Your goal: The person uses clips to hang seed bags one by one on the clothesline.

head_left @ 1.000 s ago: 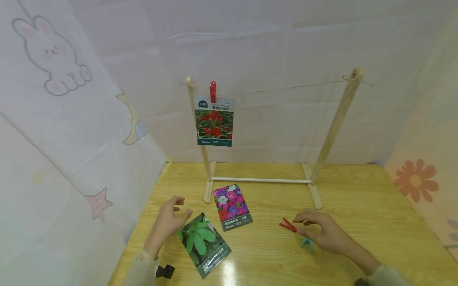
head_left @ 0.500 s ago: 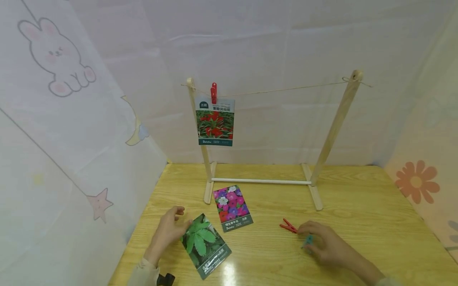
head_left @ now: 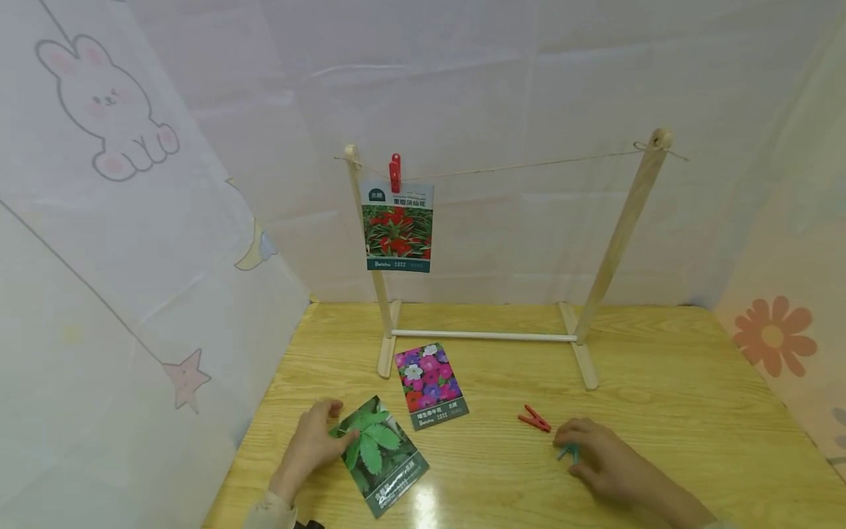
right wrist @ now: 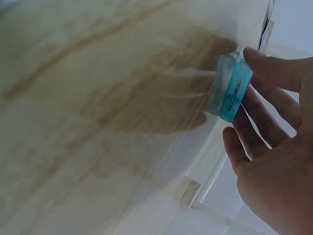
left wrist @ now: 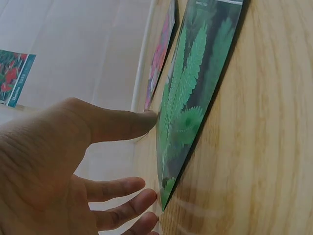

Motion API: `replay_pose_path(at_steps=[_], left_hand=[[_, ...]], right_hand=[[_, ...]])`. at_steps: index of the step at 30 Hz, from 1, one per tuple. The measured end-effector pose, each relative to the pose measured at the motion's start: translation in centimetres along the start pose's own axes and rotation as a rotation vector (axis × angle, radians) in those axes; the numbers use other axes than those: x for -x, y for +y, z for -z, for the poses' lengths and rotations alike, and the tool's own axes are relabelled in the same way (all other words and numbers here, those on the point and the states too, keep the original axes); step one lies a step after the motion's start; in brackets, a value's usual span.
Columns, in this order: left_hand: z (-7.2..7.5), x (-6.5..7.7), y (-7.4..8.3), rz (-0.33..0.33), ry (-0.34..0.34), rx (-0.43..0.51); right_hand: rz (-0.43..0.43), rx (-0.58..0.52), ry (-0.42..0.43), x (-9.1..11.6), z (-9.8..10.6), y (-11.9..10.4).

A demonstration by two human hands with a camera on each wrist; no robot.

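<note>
My left hand (head_left: 309, 445) reaches over the left edge of a seed packet with green leaves (head_left: 382, 457), which lies tilted on the table. In the left wrist view the thumb (left wrist: 124, 125) is straight and its tip meets the packet's edge, while the other fingers lie loosely by the corner. My right hand (head_left: 606, 461) pinches a teal clothespin (right wrist: 234, 88) between thumb and fingers, low over the tabletop. Just left of that hand lies a red clothespin (head_left: 534, 419). A seed packet with pink and purple flowers (head_left: 431, 383) lies behind the leafy one.
A wooden stand (head_left: 621, 235) with a string (head_left: 522, 165) tied between its posts stands at the back. Near the left post, a red clothespin (head_left: 395, 173) holds a red-flower seed packet (head_left: 398, 235) on the string. Printed cloth walls (head_left: 515, 88) surround the table (head_left: 502, 477).
My right hand has come down and taken the teal clothespin between its thumb and fingers. My left hand has lowered, its thumb now overlapping the leafy packet's edge.
</note>
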State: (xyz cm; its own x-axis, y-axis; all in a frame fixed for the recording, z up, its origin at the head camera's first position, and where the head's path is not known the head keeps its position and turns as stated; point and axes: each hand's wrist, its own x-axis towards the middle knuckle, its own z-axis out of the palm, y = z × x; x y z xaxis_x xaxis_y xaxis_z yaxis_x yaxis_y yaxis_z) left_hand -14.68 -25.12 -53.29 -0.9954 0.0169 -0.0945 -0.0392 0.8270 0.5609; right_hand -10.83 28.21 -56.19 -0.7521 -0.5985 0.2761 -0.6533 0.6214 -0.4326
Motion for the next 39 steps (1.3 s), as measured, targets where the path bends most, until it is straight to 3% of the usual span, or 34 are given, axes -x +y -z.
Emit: replay_pose_path(at_steps=[5,14,24,33,39], left_hand=[[0.1,0.5,-0.1,-0.020,-0.019,-0.061],[0.4,0.9,0.1,-0.041,-0.031,-0.068],[0.3,0.4,0.4,0.021,-0.057,-0.041],[0.5,0.3,0.9,0.016,-0.088,-0.001],[0.4,0.1,0.8,0.018,-0.089,-0.019]], right_hand=[[-0.006,-0.012,-0.017,0.0,0.0,0.2],[0.020,-0.020,-0.010,-0.1,-0.1,0.5],[0.003,-0.052,-0.016,-0.2,-0.3,0.5],[-0.016,-0.074,-0.031,-0.2,-0.5,0.4],[0.032,-0.068,0.006,-0.3,-0.7,0.6]])
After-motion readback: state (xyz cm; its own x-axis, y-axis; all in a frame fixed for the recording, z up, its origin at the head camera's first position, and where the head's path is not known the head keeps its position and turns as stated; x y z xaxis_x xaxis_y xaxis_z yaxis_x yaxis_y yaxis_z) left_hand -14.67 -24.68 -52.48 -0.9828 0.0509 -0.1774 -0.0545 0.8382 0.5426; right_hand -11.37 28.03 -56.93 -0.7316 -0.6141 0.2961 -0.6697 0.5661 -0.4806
